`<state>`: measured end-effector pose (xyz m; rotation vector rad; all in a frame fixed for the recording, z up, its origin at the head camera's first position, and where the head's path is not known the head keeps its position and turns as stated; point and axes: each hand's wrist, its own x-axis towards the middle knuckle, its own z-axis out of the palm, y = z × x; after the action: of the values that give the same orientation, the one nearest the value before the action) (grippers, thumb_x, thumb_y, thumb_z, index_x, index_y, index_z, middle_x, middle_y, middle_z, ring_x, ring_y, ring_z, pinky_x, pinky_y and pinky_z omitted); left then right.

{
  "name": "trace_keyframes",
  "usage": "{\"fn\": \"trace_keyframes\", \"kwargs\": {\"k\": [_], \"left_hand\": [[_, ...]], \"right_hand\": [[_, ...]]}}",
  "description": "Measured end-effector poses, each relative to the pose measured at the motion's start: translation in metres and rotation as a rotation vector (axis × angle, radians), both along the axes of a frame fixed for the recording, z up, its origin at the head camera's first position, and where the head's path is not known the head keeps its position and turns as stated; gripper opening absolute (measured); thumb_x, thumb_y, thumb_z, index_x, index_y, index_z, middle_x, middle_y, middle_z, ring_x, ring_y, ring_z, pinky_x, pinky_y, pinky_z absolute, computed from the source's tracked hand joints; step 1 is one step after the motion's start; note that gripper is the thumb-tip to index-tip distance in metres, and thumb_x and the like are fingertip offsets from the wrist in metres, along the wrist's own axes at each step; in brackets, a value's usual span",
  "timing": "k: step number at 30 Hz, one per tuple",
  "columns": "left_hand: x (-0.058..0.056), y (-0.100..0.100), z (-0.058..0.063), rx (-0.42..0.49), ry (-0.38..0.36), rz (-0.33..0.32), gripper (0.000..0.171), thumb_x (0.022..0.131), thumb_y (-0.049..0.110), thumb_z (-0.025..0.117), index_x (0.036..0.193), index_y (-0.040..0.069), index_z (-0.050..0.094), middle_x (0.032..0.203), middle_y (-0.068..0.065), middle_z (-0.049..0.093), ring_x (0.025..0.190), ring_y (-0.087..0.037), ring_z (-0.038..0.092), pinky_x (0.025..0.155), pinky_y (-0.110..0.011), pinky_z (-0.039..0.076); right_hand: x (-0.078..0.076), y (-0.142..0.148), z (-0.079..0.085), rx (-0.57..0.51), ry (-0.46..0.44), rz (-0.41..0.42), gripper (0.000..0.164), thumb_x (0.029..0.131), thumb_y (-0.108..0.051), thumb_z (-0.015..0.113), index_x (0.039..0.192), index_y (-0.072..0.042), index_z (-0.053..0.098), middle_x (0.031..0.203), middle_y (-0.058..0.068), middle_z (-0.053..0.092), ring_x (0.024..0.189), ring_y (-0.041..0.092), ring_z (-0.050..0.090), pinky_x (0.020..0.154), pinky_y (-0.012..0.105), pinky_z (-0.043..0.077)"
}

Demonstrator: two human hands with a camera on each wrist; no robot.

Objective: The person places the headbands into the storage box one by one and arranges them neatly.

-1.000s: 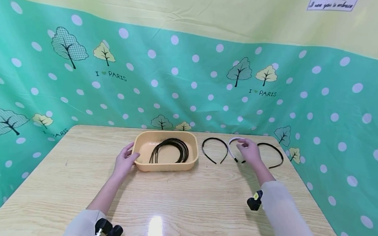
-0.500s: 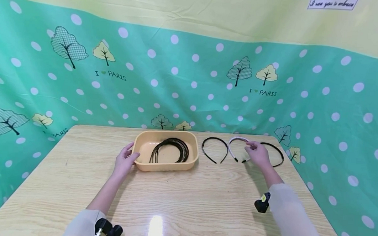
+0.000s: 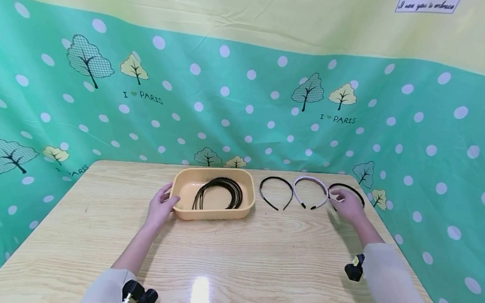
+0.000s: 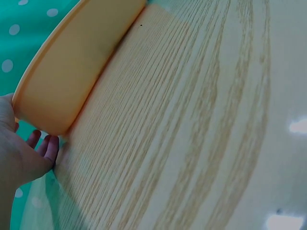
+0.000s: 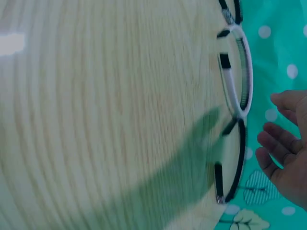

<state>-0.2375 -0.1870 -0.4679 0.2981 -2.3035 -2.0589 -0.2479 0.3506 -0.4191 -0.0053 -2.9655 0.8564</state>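
My left hand [image 3: 160, 209] holds the left end of a pale orange plastic tray [image 3: 212, 215], thumb at the near corner and fingers along the end wall. Inside the tray lies a bundle of several dark headbands [image 3: 237, 194]. To its right, three headbands form a row: a black one [image 3: 277, 177], a pale lilac-white toothed one with black tips [image 3: 296, 191], and another black one [image 3: 356, 191]. Over this last headband hovers my right hand [image 3: 348, 206], hiding part of it. In the right wrist view that hand [image 5: 288, 148] has loosely bent fingers with nothing between them.
The light wood-grain table [image 3: 237, 256] ends at a green polka-dot curtain [image 3: 248, 124] behind and on both sides. A bright reflection shows near the front. Each sleeve carries a small black wrist camera [image 3: 354, 269].
My right hand has moved right, from the white headband to above the rightmost black one; the white headband now shows whole. The left hand and tray stay put.
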Motion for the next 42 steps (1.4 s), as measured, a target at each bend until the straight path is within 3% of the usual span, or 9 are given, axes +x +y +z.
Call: {"fn": "trace_keyframes", "kwargs": {"k": [11,20,25,30,36,42], "left_hand": [[0.0,0.001,0.0,-0.001,0.012,0.006,0.059,0.092,0.012,0.052,0.146,0.016,0.032,0.135,-0.023,0.046,0.082,0.006,0.052,0.068,-0.015,0.05],[0.001,0.0,0.0,-0.004,0.014,0.009,0.059,0.092,0.013,0.053,0.146,0.016,0.031,0.135,-0.023,0.046,0.083,0.003,0.053,0.068,-0.015,0.05],[0.001,0.0,0.0,-0.013,0.014,0.007,0.059,0.092,0.013,0.053,0.146,0.016,0.031,0.136,-0.024,0.045,0.084,0.002,0.053,0.067,-0.015,0.05],[0.001,0.001,0.0,-0.011,0.007,0.012,0.059,0.091,0.012,0.053,0.146,0.015,0.032,0.135,-0.023,0.046,0.085,0.001,0.053,0.068,-0.015,0.05],[0.001,0.001,0.0,-0.014,0.012,0.013,0.059,0.091,0.013,0.053,0.146,0.015,0.032,0.134,-0.023,0.046,0.086,0.0,0.053,0.068,-0.015,0.05],[0.0,0.001,-0.001,-0.016,0.009,0.016,0.059,0.091,0.013,0.053,0.146,0.016,0.032,0.135,-0.023,0.046,0.086,0.0,0.053,0.068,-0.015,0.05]], "right_hand": [[0.011,0.03,-0.004,0.144,-0.034,0.058,0.042,0.09,-0.018,0.055,0.123,0.008,0.051,0.118,0.037,0.052,0.105,0.05,0.05,0.082,0.057,0.046],[0.016,0.046,-0.016,0.26,-0.062,0.046,0.039,0.089,-0.016,0.056,0.12,0.007,0.054,0.116,0.037,0.05,0.103,0.05,0.051,0.08,0.056,0.047],[0.02,0.048,-0.018,0.279,-0.071,0.028,0.039,0.086,-0.012,0.058,0.12,0.007,0.054,0.116,0.039,0.047,0.102,0.053,0.048,0.082,0.059,0.044],[0.023,0.05,-0.022,0.294,-0.062,0.025,0.038,0.085,-0.009,0.056,0.12,0.006,0.055,0.114,0.039,0.048,0.096,0.051,0.051,0.075,0.056,0.046],[0.023,0.053,-0.033,0.333,-0.022,0.034,0.027,0.088,-0.008,0.053,0.111,0.004,0.062,0.111,0.036,0.053,0.1,0.053,0.05,0.081,0.06,0.045],[0.024,0.05,-0.033,0.335,-0.019,0.038,0.023,0.088,-0.005,0.052,0.105,0.003,0.065,0.108,0.034,0.052,0.098,0.051,0.05,0.079,0.06,0.044]]}}
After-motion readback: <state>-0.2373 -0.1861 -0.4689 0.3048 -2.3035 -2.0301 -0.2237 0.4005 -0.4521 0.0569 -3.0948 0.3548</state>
